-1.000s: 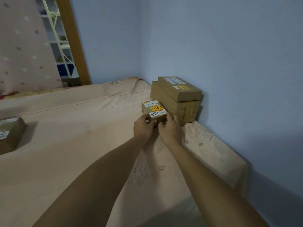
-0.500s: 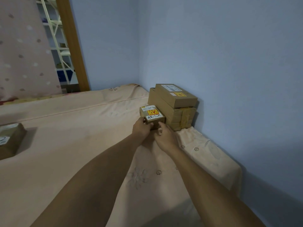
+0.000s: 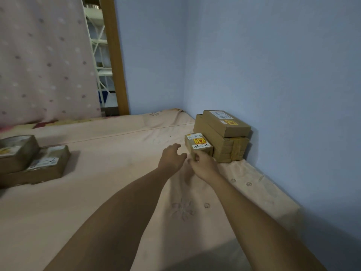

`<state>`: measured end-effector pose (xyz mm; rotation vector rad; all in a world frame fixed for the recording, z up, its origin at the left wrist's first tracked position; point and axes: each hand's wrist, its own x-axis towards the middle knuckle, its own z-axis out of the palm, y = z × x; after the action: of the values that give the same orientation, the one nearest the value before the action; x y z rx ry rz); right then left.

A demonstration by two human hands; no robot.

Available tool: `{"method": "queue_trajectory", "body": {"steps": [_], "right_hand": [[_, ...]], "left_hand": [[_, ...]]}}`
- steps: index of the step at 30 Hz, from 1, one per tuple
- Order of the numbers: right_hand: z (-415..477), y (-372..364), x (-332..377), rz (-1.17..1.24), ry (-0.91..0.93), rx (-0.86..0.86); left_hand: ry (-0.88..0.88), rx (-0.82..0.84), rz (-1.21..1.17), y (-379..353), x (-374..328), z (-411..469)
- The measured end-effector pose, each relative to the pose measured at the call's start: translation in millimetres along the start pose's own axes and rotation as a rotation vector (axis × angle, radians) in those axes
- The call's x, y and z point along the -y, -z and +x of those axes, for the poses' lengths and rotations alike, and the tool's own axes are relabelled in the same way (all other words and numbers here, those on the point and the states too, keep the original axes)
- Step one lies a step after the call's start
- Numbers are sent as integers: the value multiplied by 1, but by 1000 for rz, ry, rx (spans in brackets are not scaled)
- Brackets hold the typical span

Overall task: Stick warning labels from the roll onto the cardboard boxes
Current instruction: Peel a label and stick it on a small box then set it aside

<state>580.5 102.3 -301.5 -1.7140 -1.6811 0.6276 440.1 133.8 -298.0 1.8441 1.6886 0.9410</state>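
My left grip (image 3: 172,157) open, off the small brown cardboard box (image 3: 198,145) | right grip (image 3: 203,165) curled at its near end, hold unclear | box on pink bed (image 3: 117,192) beside far-right brown box stack (image 3: 222,133), yellow label (image 3: 199,141) up, likely sorted as done

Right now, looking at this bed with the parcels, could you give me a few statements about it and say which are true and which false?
1. The small box beside the corner stack carries a yellow warning label on top. True.
2. The left hand grips that small box. False: it is beside the box with loose fingers and holds nothing.
3. The top box of the corner stack has a yellow sticker. True.
4. The boxes lie on a wooden table. False: they lie on a pink bedsheet.
5. Two more boxes sit at the far left. True.
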Motion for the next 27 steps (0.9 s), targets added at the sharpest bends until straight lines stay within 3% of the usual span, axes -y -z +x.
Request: {"method": "queue_trajectory", "body": {"steps": [7,16,27], "right_hand": [[-18,-16,69,-128,78,57],[-46,-77,176,-243,245,182],[-74,-182,291,-277,399,290]], "left_hand": [[-38,10,474,99,35,-37],[70,-67,771,246,103,-102],[317,-218,696,370,181,-158]]}}
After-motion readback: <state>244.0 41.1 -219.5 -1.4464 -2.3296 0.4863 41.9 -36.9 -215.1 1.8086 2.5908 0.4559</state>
